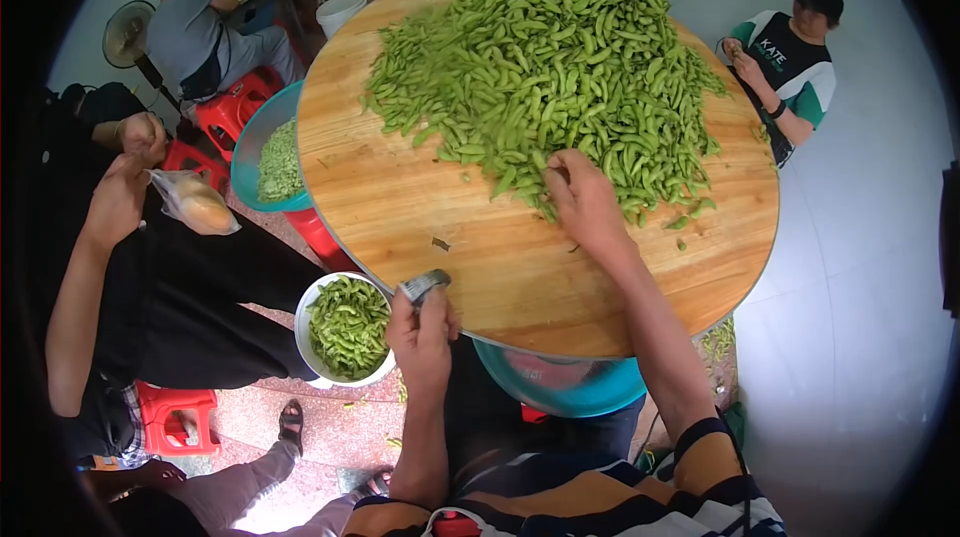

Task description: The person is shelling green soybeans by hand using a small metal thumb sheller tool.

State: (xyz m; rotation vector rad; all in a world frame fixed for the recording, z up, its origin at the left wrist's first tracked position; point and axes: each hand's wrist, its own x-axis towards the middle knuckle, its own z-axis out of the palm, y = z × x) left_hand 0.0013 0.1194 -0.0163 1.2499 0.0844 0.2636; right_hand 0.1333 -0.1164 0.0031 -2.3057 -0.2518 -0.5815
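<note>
A large heap of green soybean pods (555, 71) covers the far part of a round wooden table (480, 274). At the heap's near edge, my right hand (589, 207) has its thumb and forefinger together at the pods; whether a pod is between them is hard to tell. My left hand (424, 334) is at the table's near left edge and holds a small grey object (425, 285) between thumb and fingers; its kind cannot be made out. Left of that hand stands a white bucket (302, 327) filled with pods. A teal basin (562, 387) sits under the table's near edge, partly hidden.
A teal basin (244, 162) of shelled beans stands left of the table. A person at the left holds a plastic bag with food (199, 203). Other people sit at the far side and right. Red stools (176, 417), a fan (127, 34) and a white bucket (341, 10) stand around.
</note>
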